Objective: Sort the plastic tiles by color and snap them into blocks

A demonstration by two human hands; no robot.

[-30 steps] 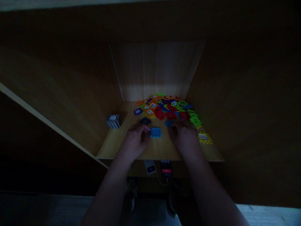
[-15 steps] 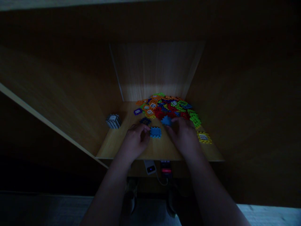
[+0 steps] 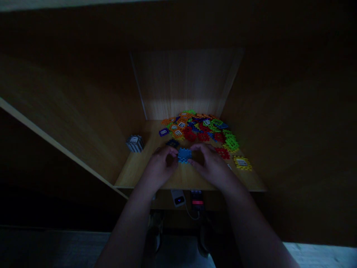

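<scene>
Two light-blue interlocking building tiles (image 3: 184,155) with toothed edges lie one over the other, near the front of a wooden shelf board. My left hand (image 3: 163,162) pinches their left edge between thumb and fingers. At the opposite edge, the thumb and fingers of my right hand (image 3: 211,160) close on the upper tile. Just behind my left fingers lies a dark blue tile (image 3: 173,143). A red tile (image 3: 222,153) shows beyond my right hand, partly covered by it.
A mixed pile of coloured tiles (image 3: 199,125) spreads along the shelf's back. At the left stands a stack of tiles (image 3: 135,143); a yellow tile (image 3: 242,162) lies at the right. Below the front edge are a white device (image 3: 177,198) and a phone (image 3: 197,201) with a cable.
My right hand has brought its blue tile left and toward me, onto the one at my left hand. Red tiles behind it have come into view. My left hand has stayed nearly still.
</scene>
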